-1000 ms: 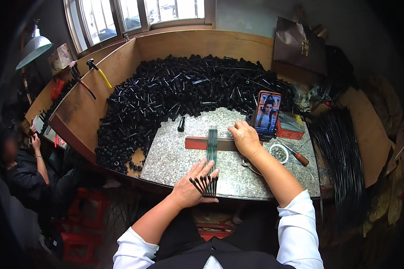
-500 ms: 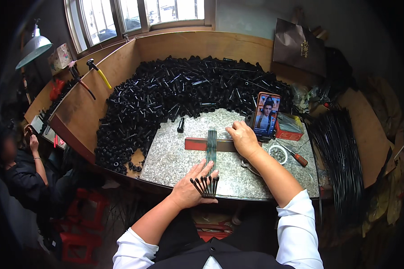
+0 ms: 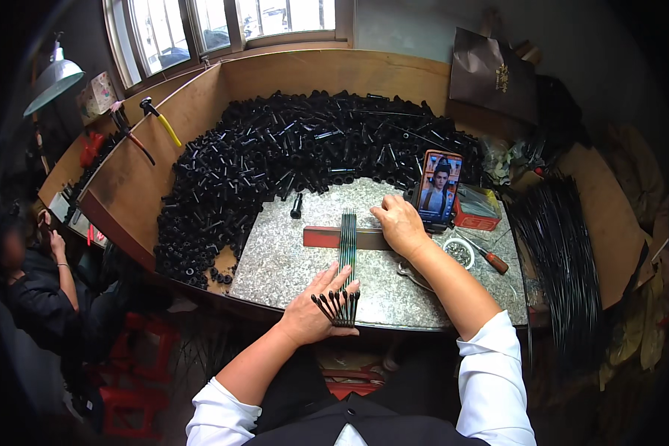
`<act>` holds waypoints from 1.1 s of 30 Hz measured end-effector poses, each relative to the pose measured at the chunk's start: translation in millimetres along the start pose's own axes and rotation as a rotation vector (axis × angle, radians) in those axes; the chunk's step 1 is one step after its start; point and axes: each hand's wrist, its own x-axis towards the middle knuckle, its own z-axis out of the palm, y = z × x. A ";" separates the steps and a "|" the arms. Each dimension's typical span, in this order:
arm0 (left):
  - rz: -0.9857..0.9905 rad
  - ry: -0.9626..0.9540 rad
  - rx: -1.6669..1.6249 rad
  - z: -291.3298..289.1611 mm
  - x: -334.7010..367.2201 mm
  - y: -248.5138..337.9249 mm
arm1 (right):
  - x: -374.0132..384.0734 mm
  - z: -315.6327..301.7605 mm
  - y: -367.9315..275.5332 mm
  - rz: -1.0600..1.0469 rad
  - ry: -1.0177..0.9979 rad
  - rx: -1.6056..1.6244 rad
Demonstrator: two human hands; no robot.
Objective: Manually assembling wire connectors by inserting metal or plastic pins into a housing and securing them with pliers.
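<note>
A row of thin dark rods (image 3: 348, 239) lies across a red and dark flat bar (image 3: 321, 237) on the speckled worktop. My left hand (image 3: 312, 308) is at the near end of the rods, its fingers stretched along them and partly hiding them. The rods' near ends fan out over this hand, each with a small black bulb tip (image 3: 334, 299). My right hand (image 3: 401, 224) is closed on the bar's right end, its fingers bent and covering that end. Its palm side is hidden. A single black socket-shaped piece (image 3: 296, 206) stands beyond the bar.
Black tubular pieces (image 3: 305, 141) are heaped behind the worktop (image 3: 275, 264). Right of my right hand are a lit phone (image 3: 438, 189), a white bowl (image 3: 458, 255), a screwdriver (image 3: 496, 262) and a red box (image 3: 477, 215). Long dark rods (image 3: 561, 260) hang at the right. Another person (image 3: 48, 282) sits at left.
Both hands keep the same place and hold on the rods and bar. The whole view has shifted slightly.
</note>
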 end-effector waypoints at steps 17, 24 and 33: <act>0.006 0.012 -0.005 2.9 -1.0 -1.5 | 1.3 -1.5 0.5 -0.021 0.027 0.066; 0.004 0.001 -0.014 1.3 0.1 -0.5 | 1.1 -4.3 0.5 -0.023 0.000 0.035; 0.007 0.011 -0.009 1.6 0.0 -0.5 | 2.6 -2.1 0.8 -0.035 -0.012 0.012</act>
